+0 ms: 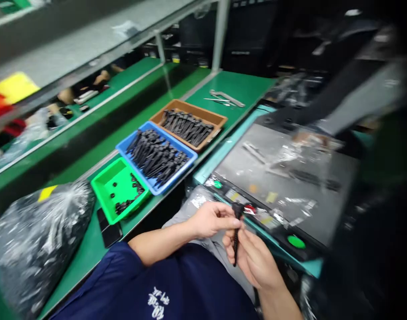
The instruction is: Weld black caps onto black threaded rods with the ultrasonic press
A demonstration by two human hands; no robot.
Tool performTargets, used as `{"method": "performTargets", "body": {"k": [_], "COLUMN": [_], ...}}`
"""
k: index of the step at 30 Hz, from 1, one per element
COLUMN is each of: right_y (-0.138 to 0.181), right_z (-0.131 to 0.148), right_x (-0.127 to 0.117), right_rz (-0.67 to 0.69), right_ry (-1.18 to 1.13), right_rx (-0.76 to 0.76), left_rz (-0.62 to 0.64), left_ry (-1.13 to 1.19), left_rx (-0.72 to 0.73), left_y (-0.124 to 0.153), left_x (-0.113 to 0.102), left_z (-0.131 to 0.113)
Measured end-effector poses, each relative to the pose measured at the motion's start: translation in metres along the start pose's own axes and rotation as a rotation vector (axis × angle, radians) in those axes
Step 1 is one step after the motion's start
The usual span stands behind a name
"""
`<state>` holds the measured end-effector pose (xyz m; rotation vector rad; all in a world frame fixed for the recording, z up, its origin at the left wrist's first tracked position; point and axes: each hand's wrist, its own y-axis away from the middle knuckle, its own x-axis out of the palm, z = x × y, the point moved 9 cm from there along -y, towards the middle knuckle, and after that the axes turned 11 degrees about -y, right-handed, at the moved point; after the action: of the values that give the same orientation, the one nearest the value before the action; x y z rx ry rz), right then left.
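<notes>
In front of my lap I hold a slim black rod-shaped part (pixel 237 209) with a thicker head, roughly upright. My left hand (pixel 211 218) pinches it just below the head, thumb against fingers. Lower down, the fingers of my right hand (pixel 255 255) close around its shaft, and the thin end shows beneath them. Many similar long black parts lie in a blue tray (pixel 123 144) to the left and in a brown tray (pixel 219 119) behind it. A bright green bin (pixel 119 180) in front holds small black pieces.
Left of the bin, a large clear bag (pixel 39 249) of dark contents sits on the green bench (pixel 246 84). A dark flat object (pixel 110 231) lies under the bin. Metal tools (pixel 227 98) rest farther back. Right is a machine (pixel 300 213) with a green button (pixel 296 242); another person's arm (pixel 356 93) reaches over clear plastic bags.
</notes>
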<state>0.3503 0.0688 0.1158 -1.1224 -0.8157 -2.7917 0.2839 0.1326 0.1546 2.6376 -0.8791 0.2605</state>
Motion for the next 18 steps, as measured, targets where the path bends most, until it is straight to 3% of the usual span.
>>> {"method": "performTargets", "body": {"k": [3, 7, 9, 11, 13, 15, 18], "right_y": [-0.011, -0.02, -0.022, -0.023, -0.023, -0.022, -0.019], "right_z": [-0.014, -0.034, -0.039, -0.039, -0.036, -0.033, -0.029], "right_x": [-0.01, -0.023, -0.028, -0.032, -0.036, -0.038, -0.04], "right_rz": [-0.006, -0.001, 0.008, -0.005, -0.036, -0.065, -0.105], "right_ry": [0.191, 0.334, 0.375, 0.411, 0.445, 0.466, 0.475], "right_rx": [0.01, 0.075, 0.082, 0.062, 0.042, 0.035, 0.049], "left_rz": [-0.26, -0.751, -1.003, -1.16, -1.228, -1.217, -1.161], "left_ry": [-0.142, -0.591, -0.866, -1.112, -1.31, -1.43, -1.474], "left_rx": [0.121, 0.337, 0.366, 0.285, 0.096, -0.093, -0.234], "left_y": [0.027, 0.094, 0.124, 0.136, 0.132, 0.118, 0.093], "left_x": [-0.053, -0.151, -0.201, -0.25, -0.297, -0.337, -0.377], "left_z": [-0.042, -0.144, -0.191, -0.221, -0.232, -0.228, -0.212]}}
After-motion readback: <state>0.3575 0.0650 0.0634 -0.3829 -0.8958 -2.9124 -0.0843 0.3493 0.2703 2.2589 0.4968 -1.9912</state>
